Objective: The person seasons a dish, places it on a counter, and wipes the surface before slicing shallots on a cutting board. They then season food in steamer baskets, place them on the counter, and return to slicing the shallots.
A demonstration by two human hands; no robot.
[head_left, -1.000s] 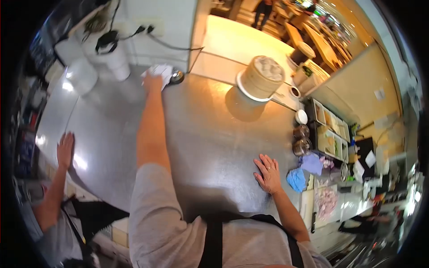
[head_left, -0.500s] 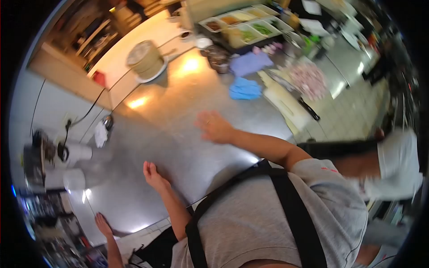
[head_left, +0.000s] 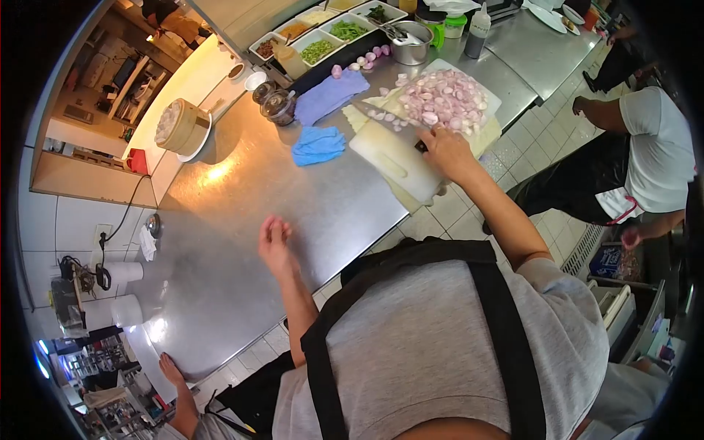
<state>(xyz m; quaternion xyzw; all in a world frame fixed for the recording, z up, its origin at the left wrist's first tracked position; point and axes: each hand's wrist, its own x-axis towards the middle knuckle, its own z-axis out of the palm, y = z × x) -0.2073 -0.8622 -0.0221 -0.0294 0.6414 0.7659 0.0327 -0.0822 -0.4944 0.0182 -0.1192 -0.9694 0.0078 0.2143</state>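
My right hand (head_left: 449,155) grips the black handle of a kitchen knife (head_left: 387,116), its blade lying over the white cutting board (head_left: 378,147). Beside the blade, a heap of peeled, cut shallots (head_left: 447,99) covers a second white board. A pale yellow cloth (head_left: 488,139) shows under the boards. My left hand (head_left: 277,248) hovers over the bare steel table (head_left: 242,242), fingers loosely apart and holding nothing. A crumpled light-blue cloth (head_left: 318,145) and a folded purple cloth (head_left: 330,97) lie left of the boards.
Trays of chopped vegetables (head_left: 345,29), a metal pot (head_left: 411,44) and a squeeze bottle (head_left: 478,33) line the back. A bamboo steamer (head_left: 182,128) stands on the ledge. Another person's hand (head_left: 171,369) touches the table's lower-left corner; a co-worker (head_left: 656,139) stands right.
My right hand has moved right from above the bare table and closed on the knife handle. My left hand has risen slightly. The view has shifted, and the co-worker at right now shows more fully.
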